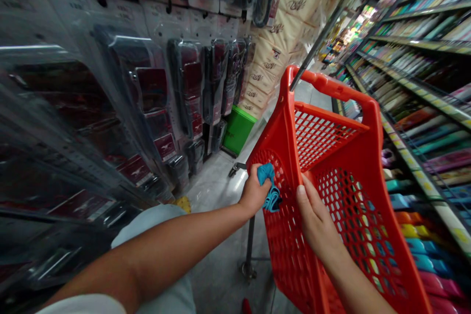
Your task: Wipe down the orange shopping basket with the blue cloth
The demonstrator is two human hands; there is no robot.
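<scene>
A small bunched blue cloth [265, 173] is gripped in my left hand [254, 191], just outside the left side of a red plastic shopping cart [282, 130]. Part of the cloth hangs below my fingers in folds. My right hand [314, 211] is closed on the cart's near upper rim, with the thumb on top and the fingers over the edge. The cart stands tilted in the view, its perforated walls visible.
Packaged goods [152, 93] hang on a rack at the left. Cream-coloured packs [270, 66] are stacked above a green box [238, 130]. Shelves [423, 86] of colourful items run along the right. A metal pole [331, 22] rises from the cart.
</scene>
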